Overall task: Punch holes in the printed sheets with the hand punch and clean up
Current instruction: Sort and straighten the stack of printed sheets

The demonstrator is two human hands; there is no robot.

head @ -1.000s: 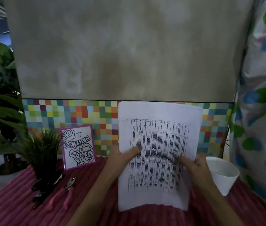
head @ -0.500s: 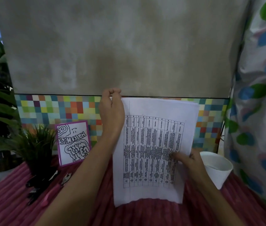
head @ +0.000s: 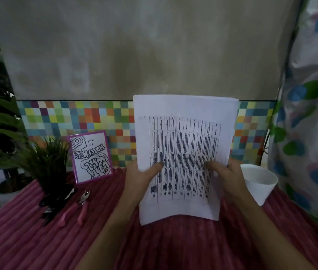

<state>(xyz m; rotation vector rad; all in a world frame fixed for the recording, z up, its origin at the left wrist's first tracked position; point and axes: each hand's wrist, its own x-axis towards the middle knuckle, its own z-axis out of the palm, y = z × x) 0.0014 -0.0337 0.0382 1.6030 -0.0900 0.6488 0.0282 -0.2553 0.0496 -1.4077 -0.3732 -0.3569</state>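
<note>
I hold a stack of printed sheets (head: 183,133) upright above the table, a dark table of text facing me. My left hand (head: 140,180) grips the stack's left edge, thumb on the print. At the right edge, my right hand (head: 228,178) grips it the same way. The sheets' bottom edge bows just over the cloth. A pink-handled hand punch (head: 76,208) lies on the cloth to the left, well apart from both hands.
A pink ribbed cloth (head: 27,240) covers the table. A small potted plant (head: 47,164), a framed drawing (head: 91,155) and dark tools (head: 57,201) sit at the left. A white cup (head: 259,184) stands just right of my right hand. A curtain (head: 310,114) hangs at the right.
My left hand came down from the stack's top left corner to its lower left edge and took hold there. The right hand kept its grip on the sheets.
</note>
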